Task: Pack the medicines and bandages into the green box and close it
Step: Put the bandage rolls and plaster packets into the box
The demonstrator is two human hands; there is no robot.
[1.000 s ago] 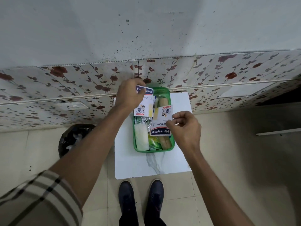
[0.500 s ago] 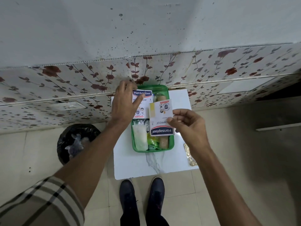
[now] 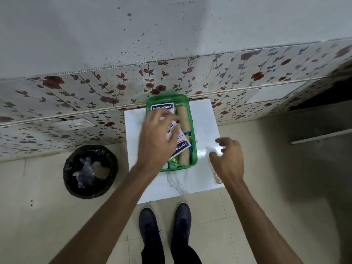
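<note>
The green box [image 3: 194,149] stands open on a small white table [image 3: 177,183] against the wall. Inside lie two Hansaplast packets, one at the far end [image 3: 162,108] and one tilted in the middle [image 3: 181,147], beside beige bandage rolls [image 3: 183,116]. My left hand [image 3: 158,138] hovers over the box with fingers spread, touching the tilted packet and hiding the left side of the box. My right hand [image 3: 227,159] is open over the table right of the box, above a blister strip of pills [image 3: 216,174] that it partly hides.
A black-lined waste bin [image 3: 90,171] stands on the floor left of the table. A floral-tiled wall runs behind the table. My two dark shoes [image 3: 164,221] are at the table's near edge.
My right hand let go of its Hansaplast packet, which now lies tilted in the box, and moved right over the table. My left hand released its packet at the far end and drew back.
</note>
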